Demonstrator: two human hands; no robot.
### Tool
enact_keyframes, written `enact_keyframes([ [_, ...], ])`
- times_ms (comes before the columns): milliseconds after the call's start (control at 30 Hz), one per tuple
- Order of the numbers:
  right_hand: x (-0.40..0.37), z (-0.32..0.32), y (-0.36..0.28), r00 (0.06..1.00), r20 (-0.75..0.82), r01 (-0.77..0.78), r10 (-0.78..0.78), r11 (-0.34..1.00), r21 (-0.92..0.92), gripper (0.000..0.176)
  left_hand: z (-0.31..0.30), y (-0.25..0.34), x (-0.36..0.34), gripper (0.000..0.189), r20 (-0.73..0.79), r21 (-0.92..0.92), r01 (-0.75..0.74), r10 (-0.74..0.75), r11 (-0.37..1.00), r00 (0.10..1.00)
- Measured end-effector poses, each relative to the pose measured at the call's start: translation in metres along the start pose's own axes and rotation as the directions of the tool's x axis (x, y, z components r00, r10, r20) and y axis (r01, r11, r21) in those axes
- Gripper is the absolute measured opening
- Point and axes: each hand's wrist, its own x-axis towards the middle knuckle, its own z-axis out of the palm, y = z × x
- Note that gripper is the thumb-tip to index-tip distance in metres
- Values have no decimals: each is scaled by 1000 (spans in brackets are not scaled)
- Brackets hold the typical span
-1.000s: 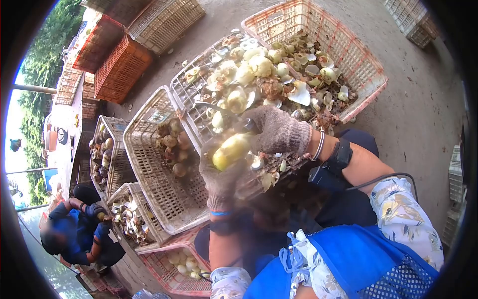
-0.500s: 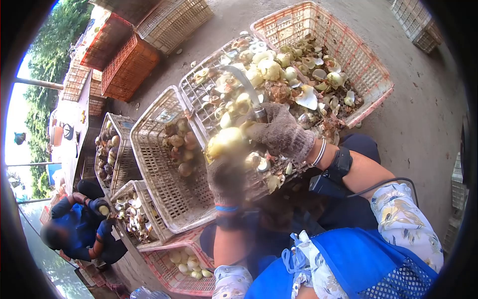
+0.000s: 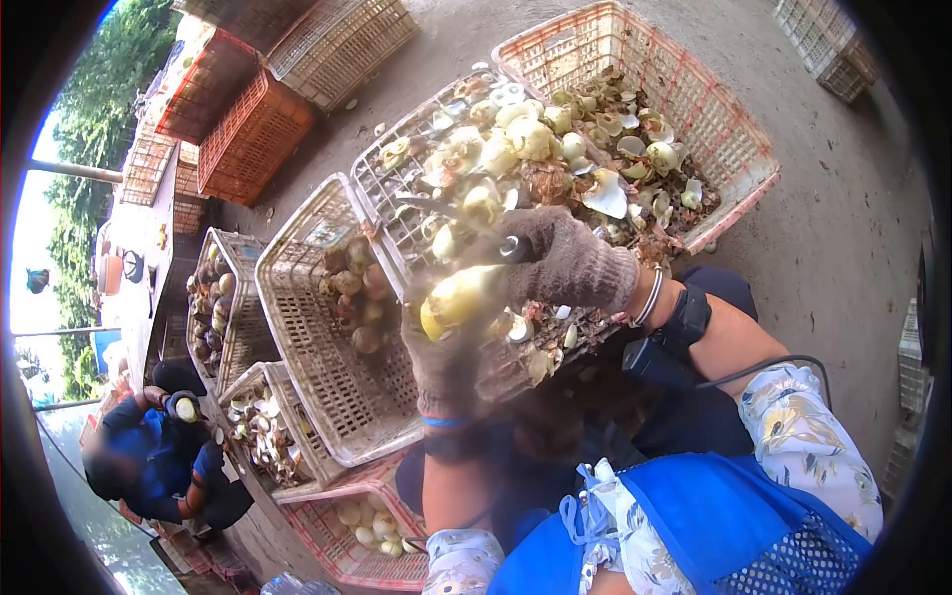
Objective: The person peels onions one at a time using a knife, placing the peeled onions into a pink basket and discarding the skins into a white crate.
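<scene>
Gloved and partly blurred, my left hand (image 3: 443,362) holds a pale yellow-green onion (image 3: 458,300). My right hand (image 3: 565,260), in a brown knitted glove, is closed round the handle of a knife (image 3: 514,249). Its blade points left and is blurred. The right fingers are against or very near the onion's upper side. Beneath both hands lies a wire rack (image 3: 369,164) heaped with onion peels (image 3: 526,139), beside a red-and-white crate (image 3: 739,129) of scraps.
A crate (image 3: 342,416) with unpeeled onions (image 3: 367,288) stands left. Below it, a red-rimmed crate (image 3: 317,535) holds peeled onions (image 3: 372,526). A co-worker (image 3: 159,451) sits at far left, holding an onion. Orange crates (image 3: 253,139) are stacked at upper left.
The knife has tilted lower, its blade now more level. My right hand has turned and closed in on the onion, and my left hand has shifted slightly up and left.
</scene>
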Motion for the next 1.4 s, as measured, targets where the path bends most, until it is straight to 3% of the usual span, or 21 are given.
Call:
enact_keyframes([
  [167,0,10,1,984,-176,-33,10,992,-125,19,-3,-9,-4,56,40,-96,-28,32,995,999],
  [267,5,12,8,934,-272,-179,233,961,211,21,-24,-37,0,56,-31,-53,-86,85,995,996],
  [333,11,2,12,891,-405,-288,207,946,-149,25,-37,-43,0,55,-212,25,-60,64,998,975],
  [367,15,0,19,926,-365,-256,95,870,-422,29,-40,-42,1,55,-303,57,-45,60,997,951],
  [467,7,11,13,944,-325,-141,64,966,-217,37,-36,-28,2,57,-241,-25,-85,76,996,968],
  [600,3,0,5,982,-5,171,-189,900,-401,39,-13,-7,-2,59,-124,-149,-85,67,985,990],
  [633,1,5,-7,994,-46,-102,98,990,-96,38,-9,-4,-1,62,-46,-152,-128,122,980,991],
  [667,0,9,-14,928,6,-366,373,905,218,37,-4,1,-1,66,30,-160,-170,177,972,984],
  [733,-1,8,0,930,30,-361,367,894,267,33,4,6,-3,71,19,-243,-84,92,966,996],
  [800,1,5,20,981,45,-195,191,970,145,31,3,4,-2,72,53,-59,-122,125,991,991],
  [833,-1,2,4,963,57,-269,264,955,124,29,7,2,-2,72,50,-60,-119,122,991,991],
  [900,-1,1,-6,952,46,-306,303,948,88,27,15,1,-1,32,-46,-117,-197,193,973,980],
  [1000,-5,-1,-13,908,46,-418,416,903,99,18,16,2,-6,68,76,-233,-70,90,970,993],
  [1067,-3,-1,1,939,-23,-326,344,907,267,13,-5,-23,1,65,128,-276,-12,49,961,991],
  [1133,1,-2,5,904,-110,-364,412,880,304,15,-7,-32,5,61,-135,-40,-8,2,999,991],
  [1200,2,-8,14,938,-260,-240,230,971,-8,26,-11,-27,7,58,-79,84,-54,61,995,995],
  [1233,-6,-2,0,986,-165,-23,35,997,73,38,-10,-21,6,55,-28,198,-101,108,975,994],
  [1267,-8,0,-10,986,-162,-29,40,997,75,38,-2,-6,5,52,35,312,-148,144,938,989],
  [1300,-10,2,-18,990,-122,74,-70,997,32,38,8,13,-2,52,-2,-192,93,-95,977,995],
  [1367,0,8,1,903,-109,391,-415,901,-189,30,16,19,-4,53,29,-113,123,-121,986,992],
  [1400,-4,5,4,905,-112,386,-410,903,-188,30,17,19,-5,54,56,-36,140,-138,990,989],
])
